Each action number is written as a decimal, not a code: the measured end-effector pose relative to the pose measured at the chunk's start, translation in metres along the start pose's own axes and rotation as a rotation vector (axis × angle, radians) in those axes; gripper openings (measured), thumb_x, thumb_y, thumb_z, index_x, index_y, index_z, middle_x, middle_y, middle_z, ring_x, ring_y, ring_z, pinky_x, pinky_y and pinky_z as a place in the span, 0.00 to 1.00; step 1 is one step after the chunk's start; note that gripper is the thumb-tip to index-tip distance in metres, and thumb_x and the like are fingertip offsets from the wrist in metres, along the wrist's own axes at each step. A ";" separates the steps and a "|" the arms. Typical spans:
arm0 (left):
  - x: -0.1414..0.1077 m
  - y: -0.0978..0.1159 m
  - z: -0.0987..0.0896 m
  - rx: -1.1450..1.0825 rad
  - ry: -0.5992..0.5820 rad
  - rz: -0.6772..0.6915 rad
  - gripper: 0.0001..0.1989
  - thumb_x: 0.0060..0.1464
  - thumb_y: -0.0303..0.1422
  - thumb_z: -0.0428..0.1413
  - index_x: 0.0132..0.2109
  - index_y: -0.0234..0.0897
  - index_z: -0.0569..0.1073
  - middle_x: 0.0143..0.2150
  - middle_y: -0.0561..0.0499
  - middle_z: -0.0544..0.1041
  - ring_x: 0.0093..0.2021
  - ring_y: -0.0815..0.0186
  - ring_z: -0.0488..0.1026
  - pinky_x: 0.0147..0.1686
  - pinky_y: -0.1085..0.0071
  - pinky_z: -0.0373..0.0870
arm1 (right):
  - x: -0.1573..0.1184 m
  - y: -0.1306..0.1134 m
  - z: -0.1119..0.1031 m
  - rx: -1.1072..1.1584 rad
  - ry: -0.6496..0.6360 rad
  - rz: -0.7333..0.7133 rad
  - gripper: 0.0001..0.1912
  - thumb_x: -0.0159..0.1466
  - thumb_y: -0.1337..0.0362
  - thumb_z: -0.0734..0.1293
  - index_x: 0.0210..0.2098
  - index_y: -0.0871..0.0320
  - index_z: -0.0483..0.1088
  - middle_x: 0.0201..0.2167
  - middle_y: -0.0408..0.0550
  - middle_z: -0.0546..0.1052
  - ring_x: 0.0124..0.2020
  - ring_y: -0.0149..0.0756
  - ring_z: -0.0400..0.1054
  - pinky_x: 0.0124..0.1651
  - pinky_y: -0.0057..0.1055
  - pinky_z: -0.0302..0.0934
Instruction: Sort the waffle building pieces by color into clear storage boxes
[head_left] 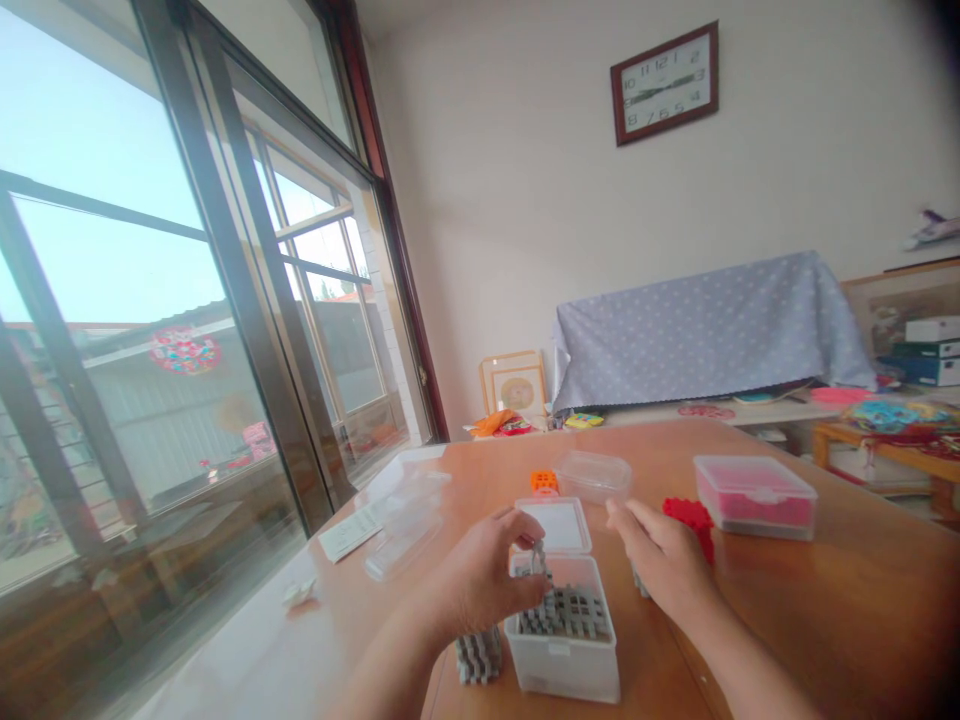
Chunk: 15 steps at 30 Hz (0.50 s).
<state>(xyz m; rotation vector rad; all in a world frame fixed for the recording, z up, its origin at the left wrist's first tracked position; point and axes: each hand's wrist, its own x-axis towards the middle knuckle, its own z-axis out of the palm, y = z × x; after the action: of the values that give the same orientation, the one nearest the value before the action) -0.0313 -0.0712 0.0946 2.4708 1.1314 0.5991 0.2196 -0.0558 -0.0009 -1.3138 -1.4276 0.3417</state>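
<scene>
An open white translucent box (566,670) stands on the wooden table near its front, with grey grid-like pieces (577,612) inside and its lid (556,525) folded back. My left hand (499,570) is over the box's left side, thumb and fingers closed on a grey piece (538,562). Below that hand, a stack of grey pieces (478,657) stands left of the box. To the right of the box is my right hand (660,545), its fingers together beside another grey piece (640,583) mostly hidden under it. Whether it grips that piece is unclear.
Behind my right hand lie red pieces (688,520) and a lidded box of pink pieces (756,500). An orange piece (544,482) and an empty clear container (594,476) are farther back. Clear lids (405,540) and a paper (351,533) lie at the left.
</scene>
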 end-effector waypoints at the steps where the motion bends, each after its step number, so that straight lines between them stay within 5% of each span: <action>1: 0.005 0.006 0.004 0.000 -0.029 0.010 0.17 0.49 0.32 0.63 0.47 0.39 0.73 0.49 0.48 0.77 0.46 0.62 0.74 0.46 0.69 0.69 | 0.000 -0.003 -0.001 -0.003 0.001 0.001 0.27 0.70 0.44 0.56 0.28 0.56 0.70 0.17 0.36 0.57 0.21 0.32 0.57 0.25 0.28 0.49; 15: 0.047 0.009 0.050 0.350 -0.261 0.076 0.23 0.43 0.42 0.68 0.47 0.45 0.73 0.47 0.49 0.78 0.50 0.52 0.71 0.51 0.59 0.65 | 0.001 -0.012 -0.007 0.054 0.031 -0.022 0.26 0.70 0.44 0.57 0.27 0.56 0.68 0.18 0.36 0.56 0.22 0.32 0.55 0.27 0.28 0.47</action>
<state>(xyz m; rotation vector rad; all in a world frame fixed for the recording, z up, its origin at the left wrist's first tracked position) 0.0273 -0.0478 0.0675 2.7916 1.1184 0.0930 0.2191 -0.0625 0.0117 -1.2537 -1.3970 0.3417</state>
